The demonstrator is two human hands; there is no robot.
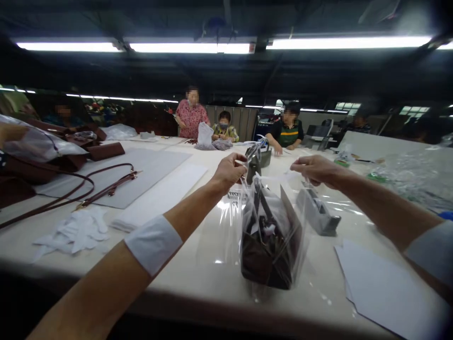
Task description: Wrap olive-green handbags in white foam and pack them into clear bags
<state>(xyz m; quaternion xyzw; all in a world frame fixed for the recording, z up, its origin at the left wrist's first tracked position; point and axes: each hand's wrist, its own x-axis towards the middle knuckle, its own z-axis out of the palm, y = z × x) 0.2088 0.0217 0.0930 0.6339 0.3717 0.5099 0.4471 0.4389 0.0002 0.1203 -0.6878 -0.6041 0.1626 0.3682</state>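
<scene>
A dark brown handbag (pixel 264 262) stands upright near the front of the table inside a clear plastic bag (pixel 300 245). White wrapping shows around its raised handle. With closed fingers, my left hand (pixel 230 170) pinches the plastic on the left, above the handbag. Further right, my right hand (pixel 316 169) is also closed, gripping the opposite side of the plastic at about the same height. The plastic spreads between both hands. Just behind the handbag stands a dark green handbag (pixel 260 158), partly covered by my left hand and the plastic.
A grey tape dispenser (pixel 318 212) and white sheets (pixel 382 288) lie right; crumpled clear plastic (pixel 410 179) is heaped beyond. Left are white cloth pieces (pixel 76 231), brown straps (pixel 106 189) and a brown bag (pixel 106 150). Several people, including one in a pink top (pixel 193 118), are across the table.
</scene>
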